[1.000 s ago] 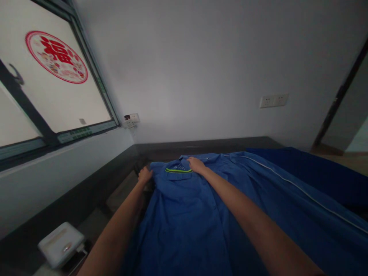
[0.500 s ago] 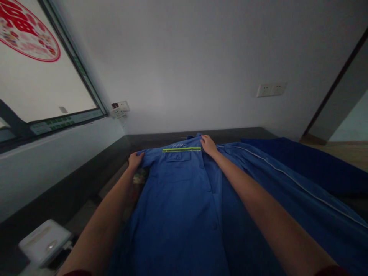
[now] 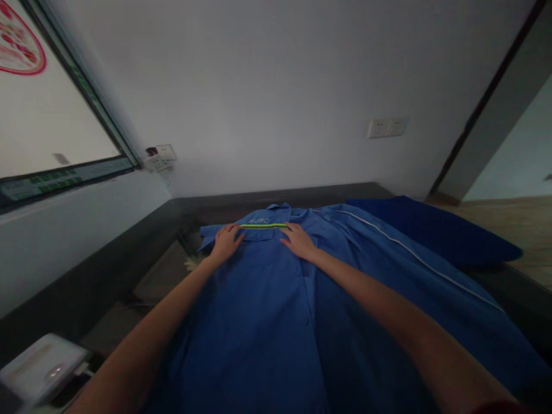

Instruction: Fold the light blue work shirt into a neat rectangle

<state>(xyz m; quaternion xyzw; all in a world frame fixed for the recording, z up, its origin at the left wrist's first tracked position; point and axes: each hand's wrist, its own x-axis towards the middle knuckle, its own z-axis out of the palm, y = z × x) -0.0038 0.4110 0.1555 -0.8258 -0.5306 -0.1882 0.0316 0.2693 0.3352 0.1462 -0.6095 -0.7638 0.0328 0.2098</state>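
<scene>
Touching a blue work jacket [image 3: 254,310] spread out before the wall [image 3: 267,115], just left of dark-blue fabric [image 3: 418,227]. Resting with the left hand [image 3: 226,244] at the left end of the yellow-green stripe [image 3: 262,226] and with the right hand [image 3: 299,241] at the right end, apart and loosely open-fingered.

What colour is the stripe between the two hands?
The stripe is bright yellow-green, seen in the head view.

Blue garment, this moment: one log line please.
left hand: on blue garment | right hand: on same garment | yellow-green stripe: between hands
</scene>
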